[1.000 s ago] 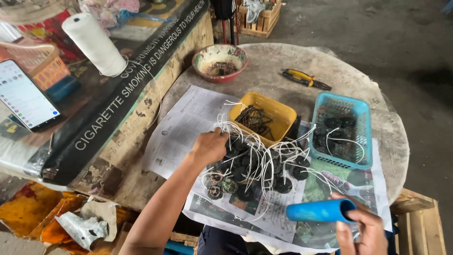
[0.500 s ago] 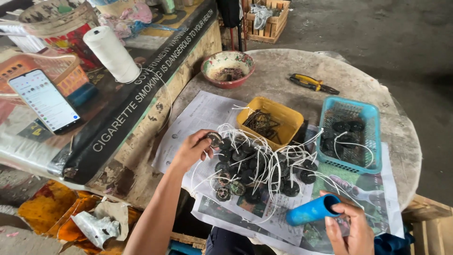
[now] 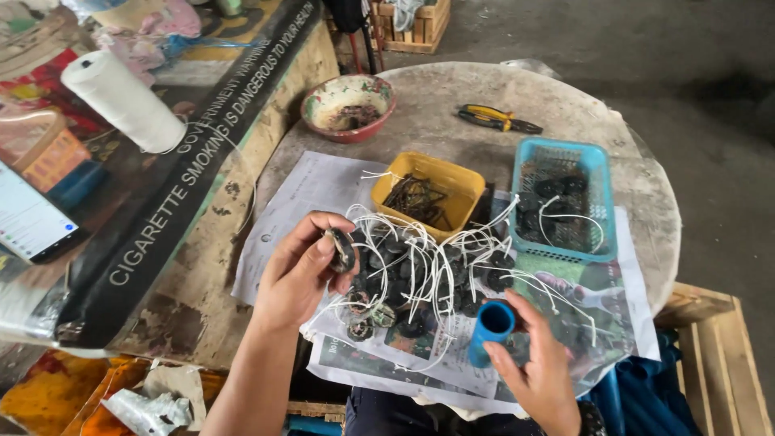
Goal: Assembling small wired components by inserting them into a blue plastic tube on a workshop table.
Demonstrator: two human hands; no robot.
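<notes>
My left hand [image 3: 297, 274] holds a small dark round disc [image 3: 341, 249] with a white string, lifted just above the left edge of a pile of similar discs with white strings [image 3: 420, 278]. The pile lies on newspaper sheets [image 3: 307, 202] spread over a round stone table [image 3: 484, 89]. Lower right, my right hand [image 3: 537, 371] grips a blue plastic tube [image 3: 488, 333], its open end facing up, close to the pile's near edge.
Behind the pile stand a yellow tub [image 3: 426, 194] of dark wire bits and a blue mesh basket [image 3: 561, 198] with more discs. A patterned bowl [image 3: 348, 106] and yellow-handled pliers [image 3: 499, 119] lie farther back. A white thread spool [image 3: 121, 101] and phone [image 3: 28, 222] rest left.
My left hand has picked a disc out of the pile and raised it. My right hand has turned the blue tube from lying sideways to upright and brought it closer to the pile.
</notes>
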